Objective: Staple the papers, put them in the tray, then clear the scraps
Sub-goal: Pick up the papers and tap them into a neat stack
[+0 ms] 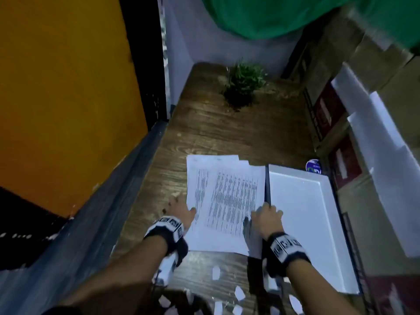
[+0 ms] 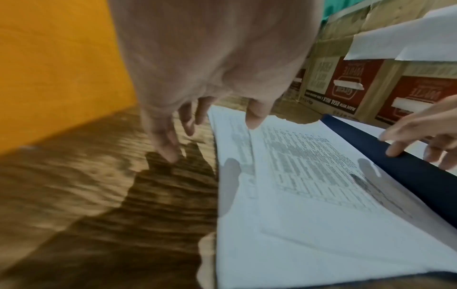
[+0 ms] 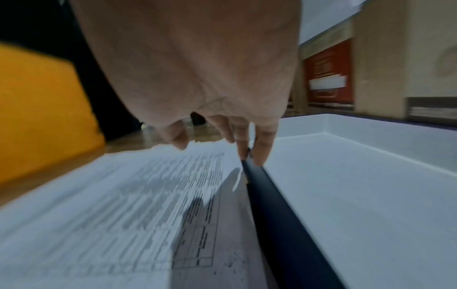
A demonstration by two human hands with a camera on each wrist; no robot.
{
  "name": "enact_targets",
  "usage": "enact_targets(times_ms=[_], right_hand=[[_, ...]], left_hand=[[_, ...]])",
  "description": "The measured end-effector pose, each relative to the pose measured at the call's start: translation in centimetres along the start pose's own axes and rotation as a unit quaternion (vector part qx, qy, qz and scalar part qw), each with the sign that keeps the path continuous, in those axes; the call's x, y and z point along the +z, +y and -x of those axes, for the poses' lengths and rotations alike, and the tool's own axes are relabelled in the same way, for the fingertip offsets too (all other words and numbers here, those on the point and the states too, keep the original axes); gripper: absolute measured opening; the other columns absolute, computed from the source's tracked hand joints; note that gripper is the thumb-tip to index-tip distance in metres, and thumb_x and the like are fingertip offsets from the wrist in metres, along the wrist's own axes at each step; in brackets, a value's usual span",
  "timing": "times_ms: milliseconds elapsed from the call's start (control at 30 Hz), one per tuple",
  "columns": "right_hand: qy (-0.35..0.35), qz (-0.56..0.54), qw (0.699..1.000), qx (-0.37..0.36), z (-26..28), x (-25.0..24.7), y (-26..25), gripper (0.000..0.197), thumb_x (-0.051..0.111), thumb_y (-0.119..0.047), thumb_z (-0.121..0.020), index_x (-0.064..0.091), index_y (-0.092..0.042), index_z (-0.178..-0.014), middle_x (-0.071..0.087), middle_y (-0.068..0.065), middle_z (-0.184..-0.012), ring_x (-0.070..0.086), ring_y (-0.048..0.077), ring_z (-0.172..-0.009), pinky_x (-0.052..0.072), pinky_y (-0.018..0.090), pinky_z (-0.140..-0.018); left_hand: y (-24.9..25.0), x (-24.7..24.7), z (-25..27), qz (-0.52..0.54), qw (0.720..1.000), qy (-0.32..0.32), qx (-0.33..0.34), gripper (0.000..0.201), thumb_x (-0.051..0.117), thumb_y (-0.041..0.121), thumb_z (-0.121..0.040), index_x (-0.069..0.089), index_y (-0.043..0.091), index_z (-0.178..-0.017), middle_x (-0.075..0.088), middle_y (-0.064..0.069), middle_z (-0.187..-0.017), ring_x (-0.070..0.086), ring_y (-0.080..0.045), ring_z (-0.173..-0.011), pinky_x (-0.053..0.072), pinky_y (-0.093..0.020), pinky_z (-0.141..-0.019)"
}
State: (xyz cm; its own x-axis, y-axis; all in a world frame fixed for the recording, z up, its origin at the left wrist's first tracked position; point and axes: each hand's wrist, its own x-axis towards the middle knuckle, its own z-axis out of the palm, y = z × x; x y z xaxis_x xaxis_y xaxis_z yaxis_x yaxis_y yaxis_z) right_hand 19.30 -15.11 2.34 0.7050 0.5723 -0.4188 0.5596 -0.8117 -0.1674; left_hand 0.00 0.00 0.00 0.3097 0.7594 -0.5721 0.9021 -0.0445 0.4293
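Note:
A loose stack of printed papers (image 1: 225, 205) lies fanned on the wooden table (image 1: 216, 133). Right beside it stands a white tray (image 1: 304, 223) with dark blue outer walls, nothing in it. My left hand (image 1: 183, 206) hangs at the stack's left edge with spread fingers (image 2: 168, 144) over the wood and the thumb over the paper (image 2: 309, 195). My right hand (image 1: 263, 212) has straight fingertips (image 3: 262, 152) on the tray's left rim (image 3: 272, 205) and its thumb above the papers (image 3: 111, 205). Several white scraps (image 1: 216, 272) lie near the table's front edge. No stapler is clearly seen.
A small green plant (image 1: 244, 85) stands at the far end of the table. Cardboard boxes (image 1: 341, 160) with loose white sheets on top line the right side. A round blue item (image 1: 313, 168) sits behind the tray. An orange panel (image 1: 63, 98) borders the left.

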Motion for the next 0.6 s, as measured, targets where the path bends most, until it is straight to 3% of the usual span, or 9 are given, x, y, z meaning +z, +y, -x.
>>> enact_targets(times_ms=[33, 100, 167, 233, 367, 433, 500, 533, 600], right_hand=[[0.008, 0.006, 1.0, 0.002, -0.4, 0.2, -1.0, 0.044, 0.019, -0.032, -0.097, 0.053, -0.009, -0.112, 0.047, 0.018, -0.13, 0.044, 0.034, -0.12, 0.031, 0.041, -0.098], [0.008, 0.018, 0.999, 0.03, -1.3, 0.9, -2.5, 0.042, 0.035, -0.03, -0.097, 0.05, -0.006, -0.128, 0.047, 0.02, -0.135, 0.045, 0.036, -0.124, 0.034, 0.042, -0.102], [-0.012, 0.018, 0.998, 0.065, -1.7, 2.2, -3.0, 0.055, 0.046, -0.032, -0.091, 0.04, 0.0, -0.136, 0.045, 0.022, -0.139, 0.044, 0.037, -0.127, 0.038, 0.04, -0.102], [-0.015, 0.033, 0.995, 0.089, -2.5, 4.1, -3.0, 0.068, 0.045, -0.039, -0.092, 0.027, 0.003, -0.142, 0.037, 0.023, -0.144, 0.037, 0.037, -0.132, 0.034, 0.042, -0.106], [0.001, 0.008, 0.993, 0.114, -2.9, 5.6, -4.0, 0.068, 0.044, -0.046, -0.092, 0.024, -0.004, -0.141, 0.026, 0.021, -0.144, 0.025, 0.039, -0.133, 0.031, 0.054, -0.106], [0.007, -0.003, 0.996, 0.093, -2.8, 6.0, -4.1, 0.066, 0.046, -0.048, -0.091, 0.026, -0.007, -0.14, 0.024, 0.02, -0.144, 0.023, 0.039, -0.132, 0.032, 0.054, -0.103], [-0.001, -0.017, 0.997, 0.073, -2.7, 6.2, -3.5, 0.062, 0.045, -0.048, -0.092, 0.03, -0.009, -0.137, 0.025, 0.02, -0.142, 0.024, 0.039, -0.131, 0.032, 0.053, -0.101], [-0.002, -0.029, 0.997, 0.065, -2.7, 5.9, -3.2, 0.056, 0.044, -0.046, -0.093, 0.033, -0.01, -0.135, 0.027, 0.019, -0.14, 0.026, 0.038, -0.128, 0.033, 0.053, -0.1], [0.005, -0.055, 0.997, 0.046, -2.9, 5.2, -2.3, 0.042, 0.046, -0.032, -0.095, 0.039, -0.011, -0.13, 0.034, 0.02, -0.134, 0.031, 0.038, -0.122, 0.038, 0.049, -0.094]], left_hand=[[1.3, 0.8, -0.6, -0.003, 1.0, -0.01, -0.023, 0.078, 0.052, 0.045, -0.086, 0.02, 0.009, -0.147, 0.018, -0.018, -0.154, 0.024, -0.041, -0.139, 0.03, -0.05, -0.112], [2.8, 2.5, -1.2, -0.038, 0.998, -0.009, -0.052, 0.089, 0.052, 0.052, -0.084, 0.012, 0.005, -0.148, 0.012, -0.019, -0.155, 0.016, -0.041, -0.141, 0.027, -0.051, -0.113], [4.0, 4.1, -1.1, -0.053, 0.997, 0.019, -0.058, 0.096, 0.055, 0.056, -0.08, 0.012, 0.002, -0.147, 0.015, -0.017, -0.151, 0.016, -0.038, -0.139, 0.028, -0.052, -0.111], [4.2, 5.0, -0.9, -0.041, 0.996, 0.038, -0.074, 0.097, 0.061, 0.056, -0.076, 0.018, 0.003, -0.144, 0.019, -0.016, -0.148, 0.019, -0.037, -0.137, 0.03, -0.051, -0.11], [5.1, 4.8, -2.6, 0.055, 0.99, 0.053, -0.117, 0.092, 0.07, 0.048, -0.07, 0.025, 0.004, -0.138, 0.026, -0.02, -0.144, 0.026, -0.037, -0.134, 0.035, -0.049, -0.104], [5.2, 4.2, -3.7, 0.114, 0.982, 0.042, -0.144, 0.101, 0.073, 0.044, -0.069, 0.019, 0.001, -0.142, 0.028, -0.023, -0.147, 0.033, -0.038, -0.134, 0.04, -0.048, -0.104], [4.7, 3.6, -4.9, 0.155, 0.974, -0.005, -0.166, 0.107, 0.074, 0.04, -0.069, 0.011, -0.004, -0.145, 0.041, -0.025, -0.141, 0.049, -0.039, -0.126, 0.049, -0.048, -0.098], [4.4, 3.3, -5.2, 0.17, 0.97, -0.034, -0.167, 0.105, 0.072, 0.038, -0.069, 0.015, -0.006, -0.144, 0.05, -0.024, -0.135, 0.056, -0.038, -0.119, 0.053, -0.046, -0.092], [3.4, 3.5, -6.5, 0.172, 0.969, -0.057, -0.17, 0.088, 0.068, 0.04, -0.065, 0.038, -0.002, -0.137, 0.059, -0.021, -0.127, 0.062, -0.035, -0.112, 0.057, -0.04, -0.084]])
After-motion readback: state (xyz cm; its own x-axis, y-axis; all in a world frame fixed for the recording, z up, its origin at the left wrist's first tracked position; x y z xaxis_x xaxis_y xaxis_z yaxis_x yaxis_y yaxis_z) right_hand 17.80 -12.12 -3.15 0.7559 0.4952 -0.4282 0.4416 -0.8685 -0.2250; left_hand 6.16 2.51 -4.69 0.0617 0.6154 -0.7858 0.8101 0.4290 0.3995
